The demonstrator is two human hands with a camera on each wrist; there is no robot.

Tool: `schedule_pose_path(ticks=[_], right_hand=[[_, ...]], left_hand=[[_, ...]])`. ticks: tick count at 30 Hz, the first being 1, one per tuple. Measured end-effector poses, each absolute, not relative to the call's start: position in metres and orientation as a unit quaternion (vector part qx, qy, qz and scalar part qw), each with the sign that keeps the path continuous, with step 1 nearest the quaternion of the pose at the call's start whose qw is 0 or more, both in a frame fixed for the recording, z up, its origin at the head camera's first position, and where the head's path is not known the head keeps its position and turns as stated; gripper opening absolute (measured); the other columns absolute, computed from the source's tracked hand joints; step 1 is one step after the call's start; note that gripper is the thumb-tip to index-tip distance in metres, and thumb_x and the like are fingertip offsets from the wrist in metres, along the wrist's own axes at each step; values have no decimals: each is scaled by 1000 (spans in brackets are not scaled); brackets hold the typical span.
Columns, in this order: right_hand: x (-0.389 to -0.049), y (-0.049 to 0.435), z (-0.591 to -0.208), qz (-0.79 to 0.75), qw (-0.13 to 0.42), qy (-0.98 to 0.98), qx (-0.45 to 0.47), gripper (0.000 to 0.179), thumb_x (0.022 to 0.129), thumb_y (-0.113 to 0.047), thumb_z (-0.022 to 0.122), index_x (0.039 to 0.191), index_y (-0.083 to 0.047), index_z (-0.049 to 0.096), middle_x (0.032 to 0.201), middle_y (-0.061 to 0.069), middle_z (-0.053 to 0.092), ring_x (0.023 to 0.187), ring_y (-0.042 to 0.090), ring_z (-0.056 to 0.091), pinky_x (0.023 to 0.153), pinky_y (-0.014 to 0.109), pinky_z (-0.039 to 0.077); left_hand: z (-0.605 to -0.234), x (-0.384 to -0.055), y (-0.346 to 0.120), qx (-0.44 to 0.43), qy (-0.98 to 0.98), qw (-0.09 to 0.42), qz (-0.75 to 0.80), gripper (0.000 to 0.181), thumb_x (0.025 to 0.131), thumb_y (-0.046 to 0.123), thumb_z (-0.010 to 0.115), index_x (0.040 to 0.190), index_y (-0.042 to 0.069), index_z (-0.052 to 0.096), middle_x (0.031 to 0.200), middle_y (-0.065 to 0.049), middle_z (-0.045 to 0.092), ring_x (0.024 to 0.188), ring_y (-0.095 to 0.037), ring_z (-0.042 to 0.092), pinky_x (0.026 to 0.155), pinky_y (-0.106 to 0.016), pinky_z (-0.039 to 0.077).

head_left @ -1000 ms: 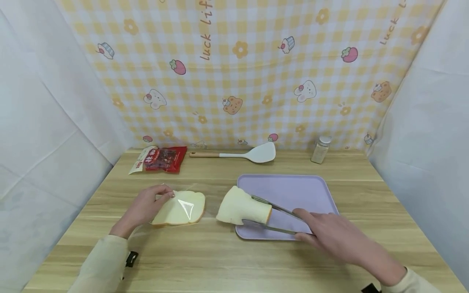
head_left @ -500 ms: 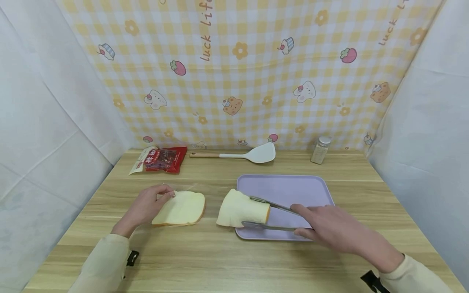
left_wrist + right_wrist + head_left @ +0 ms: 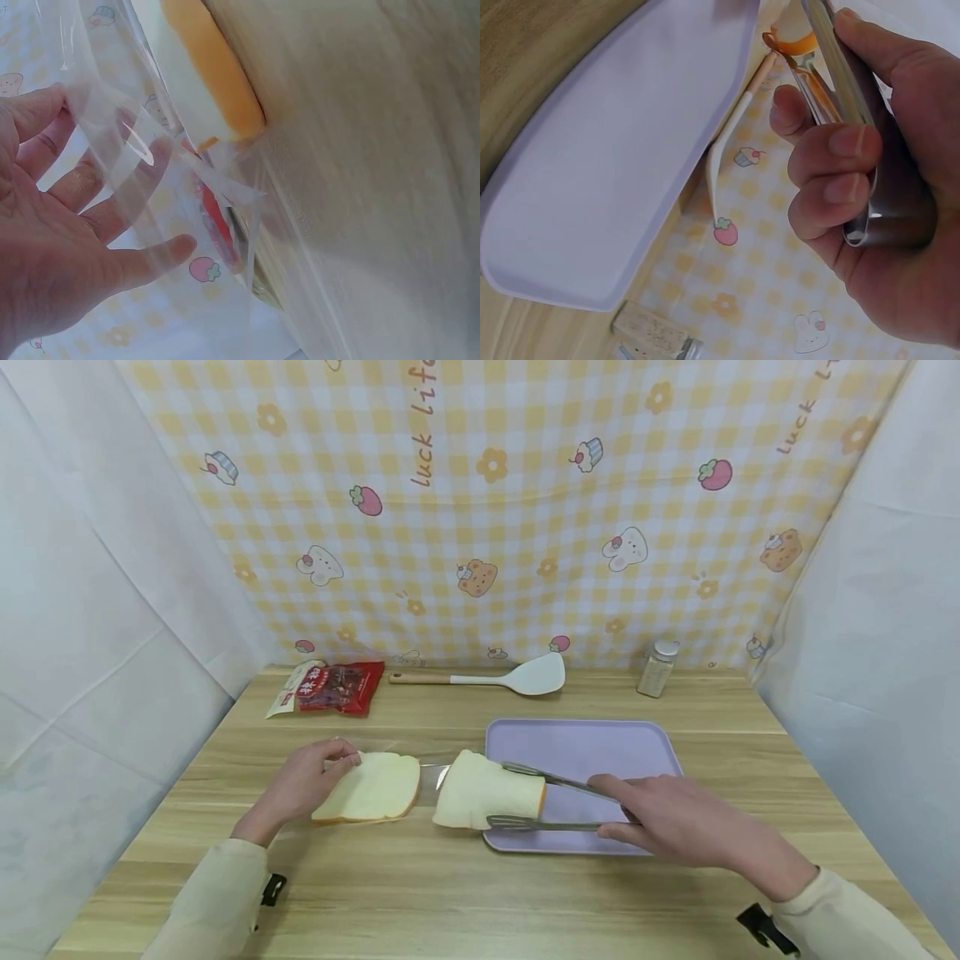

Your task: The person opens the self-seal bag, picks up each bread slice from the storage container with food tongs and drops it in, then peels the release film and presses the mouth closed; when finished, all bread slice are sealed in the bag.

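Both my hands are at work on the wooden surface [image 3: 465,893] in the head view. My left hand [image 3: 300,781] rests with curled fingers at the left end of a bread slice [image 3: 371,789] that lies flat inside a clear plastic bag [image 3: 427,777], pinching the bag there. My right hand [image 3: 667,822] grips a pair of metal tongs [image 3: 558,802], and the tongs clamp a second bread slice [image 3: 480,792] from above and below. That slice hangs over the left edge of the lilac tray [image 3: 600,747], just beside the bag's open mouth and near the first slice. Along the back of the surface lie a red snack packet [image 3: 330,687], a white spatula [image 3: 510,677] with a wooden handle, and a small shaker jar [image 3: 657,667] standing upright, all well apart from my hands. A yellow checked cloth [image 3: 480,510] hangs behind.

From the left wrist view, my left hand [image 3: 67,247] shows its palm with fingers spread and only loosely bent, the clear plastic bag [image 3: 127,135] draped across the fingertips. The bagged bread slice [image 3: 214,75] shows its orange crust against the wooden surface [image 3: 375,180].

From the right wrist view, my right hand [image 3: 870,202] has thumb and fingers curled tight around the metal tongs [image 3: 840,82]. The lilac tray [image 3: 622,172] sits beside it, with the white spatula [image 3: 727,142] and the shaker jar [image 3: 656,337] beyond its rim.
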State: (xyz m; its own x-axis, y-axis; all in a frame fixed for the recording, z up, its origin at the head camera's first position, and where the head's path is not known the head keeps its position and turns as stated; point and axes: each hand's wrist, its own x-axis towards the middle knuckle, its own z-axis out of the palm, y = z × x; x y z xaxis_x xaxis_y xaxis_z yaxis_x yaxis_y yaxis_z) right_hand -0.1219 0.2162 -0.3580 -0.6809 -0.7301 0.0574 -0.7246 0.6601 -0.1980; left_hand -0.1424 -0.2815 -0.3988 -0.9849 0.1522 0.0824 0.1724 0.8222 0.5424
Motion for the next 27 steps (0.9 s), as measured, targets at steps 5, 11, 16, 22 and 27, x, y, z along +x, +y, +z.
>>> schedule_pose_path(ticks=[5,11,16,22,27], right_hand=[[-124,213,-361,-121,23,906,-406,47,106,-49,60,142,-17,56,68,-22,41,57,-5,35,53,20,34],[-129,209,-368,-134,50,904,-403,50,107,-49,57,143,-15,56,65,-20,39,56,-5,31,56,21,34],[-127,211,-373,-147,46,902,-403,49,108,-48,58,144,-16,55,66,-20,39,57,-5,31,57,21,34],[-125,210,-376,-156,35,899,-408,48,107,-47,59,142,-15,56,68,-21,40,58,-6,33,57,20,35],[-124,210,-379,-155,30,901,-405,47,107,-47,60,141,-14,57,69,-22,41,58,-6,34,58,19,36]], left_hand=[[-398,-143,-281,-83,-955,20,-285,21,109,21,59,112,9,75,119,-14,76,116,-40,69,96,-60,55],[-398,-143,-279,-86,-955,27,-283,18,108,19,61,108,10,76,114,-10,76,112,-35,70,94,-58,56],[-398,-142,-278,-88,-952,29,-293,17,108,21,62,109,9,75,114,-11,76,110,-33,70,93,-58,56],[-396,-138,-273,-103,-949,26,-297,31,105,28,67,128,7,71,136,-17,70,130,-43,62,106,-64,48],[-392,-136,-264,-154,-943,18,-293,43,100,35,74,135,10,70,149,-22,59,141,-49,50,111,-71,40]])
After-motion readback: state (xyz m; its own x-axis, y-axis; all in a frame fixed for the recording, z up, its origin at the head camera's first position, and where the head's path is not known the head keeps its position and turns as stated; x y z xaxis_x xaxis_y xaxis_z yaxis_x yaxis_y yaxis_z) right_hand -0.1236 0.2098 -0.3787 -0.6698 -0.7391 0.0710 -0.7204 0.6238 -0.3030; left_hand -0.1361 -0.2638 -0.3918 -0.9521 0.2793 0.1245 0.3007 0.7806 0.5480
